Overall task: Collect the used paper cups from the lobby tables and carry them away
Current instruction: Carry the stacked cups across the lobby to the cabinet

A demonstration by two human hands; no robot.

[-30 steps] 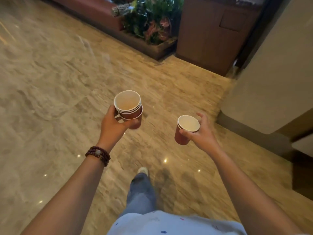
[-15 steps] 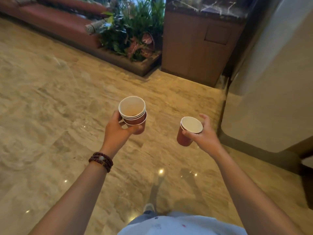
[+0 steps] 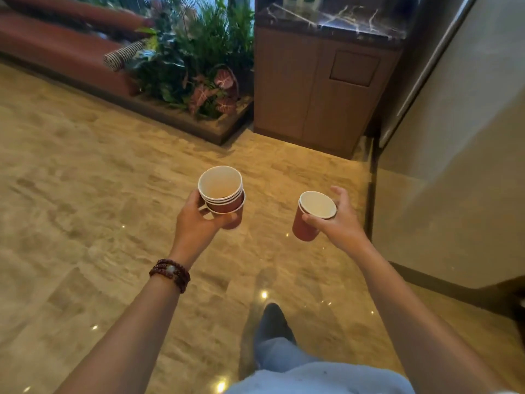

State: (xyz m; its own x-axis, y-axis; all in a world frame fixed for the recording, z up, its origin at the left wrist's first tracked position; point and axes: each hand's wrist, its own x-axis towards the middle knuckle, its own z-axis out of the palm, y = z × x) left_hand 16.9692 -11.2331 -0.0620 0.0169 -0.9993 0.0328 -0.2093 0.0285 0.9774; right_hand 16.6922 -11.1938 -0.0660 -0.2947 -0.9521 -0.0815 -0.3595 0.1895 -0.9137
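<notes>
**Position.** The left hand (image 3: 199, 226) grips the stack (image 3: 221, 189) of nested red cups. Its fingers (image 3: 191, 199) curl round the lowest cup and the thumb lies across the front. The right hand (image 3: 339, 223) holds a cup (image 3: 308, 223) just under the rim, with the thumb on the near side, the fingers (image 3: 342, 194) behind, and one finger lifted clear. Stack and cup are both upright, in the air over the floor (image 3: 85, 194), in front of the body and well apart from each other. No table is in view. A cabinet (image 3: 321, 89) stands ahead, a planter (image 3: 199, 81) to its left and a wall (image 3: 454, 166) to the right. One shoe (image 3: 272, 319) is forward.

**Stage.** Collecting appears to be done; this looks like the carry.

**Hazards.**
- The upper cups sit slightly askew in the lowest one, and only that one is gripped. A jolt or a tilt could tip them out.
- I cannot tell whether dregs remain. Any that do would spill if a cup leans.
- The floor is polished and reflective, so liquid on it would make a slip hazard underfoot.
- The right hand's hold is high on thin paper. Squeezing could buckle the rim, and easing off could drop the cup.
- Both hands are occupied, so a lid or door ahead would force a regrip.
</notes>
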